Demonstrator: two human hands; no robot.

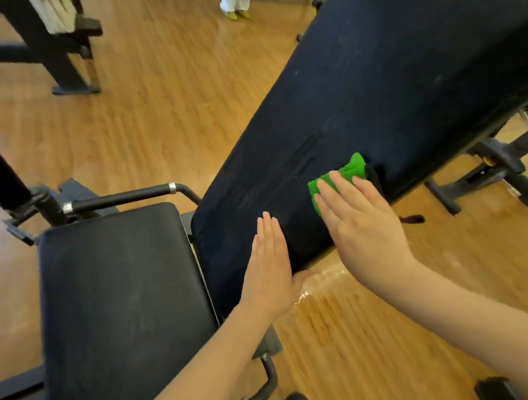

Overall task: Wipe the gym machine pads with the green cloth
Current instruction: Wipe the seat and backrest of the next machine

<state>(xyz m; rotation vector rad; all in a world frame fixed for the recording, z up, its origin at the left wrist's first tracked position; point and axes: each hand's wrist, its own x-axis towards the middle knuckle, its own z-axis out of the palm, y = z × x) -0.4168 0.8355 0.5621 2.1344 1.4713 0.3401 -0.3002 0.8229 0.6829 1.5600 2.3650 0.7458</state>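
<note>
Under the right hand (359,222) (fingers flat) lies the green cloth (345,173).

The back pad (359,88) bears the green cloth (345,175) near its lower edge.

A bunched green cloth (342,177) lies against the long, tilted black back pad (377,95), beside a flat seat pad (120,326).

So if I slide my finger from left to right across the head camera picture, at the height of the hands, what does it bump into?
Seat pad → left hand → right hand pressing the green cloth on the long back pad → wooden floor.
</note>
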